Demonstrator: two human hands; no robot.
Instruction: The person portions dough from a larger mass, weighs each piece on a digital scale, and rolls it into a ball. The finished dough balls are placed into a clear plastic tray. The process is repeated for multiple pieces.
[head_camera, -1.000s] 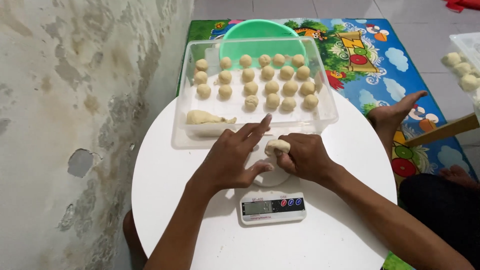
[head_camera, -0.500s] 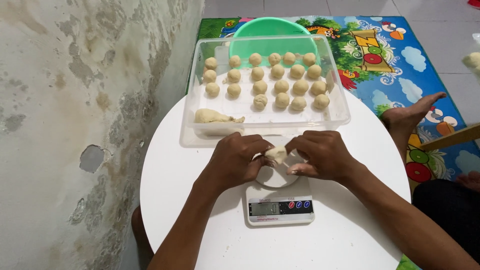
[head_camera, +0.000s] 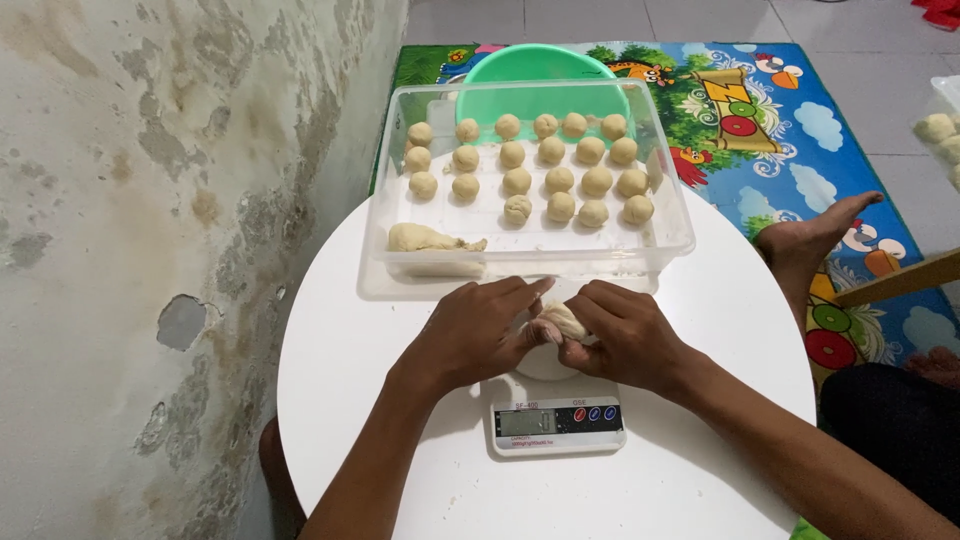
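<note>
Two hands meet over the scale at the near middle of the round white table. Our left hand and right hand both pinch one small dough lump, fingertips closed on it from either side; it sits just above the scale's white pan, low enough, we judge, to drop straight onto it for weighing

Just beyond our hands stands a clear tub, its near wall almost touching our knuckles, so finished pieces need only a short reach. Inside, dough balls lie in neat rows, apart from each other, probably so they don't stick. At the tub's near left corner lies a rough dough chunk, unshaped, handy as the supply to pull from

A green bowl sits behind the tub on a colourful mat. A bare foot rests on the mat to the right
</note>
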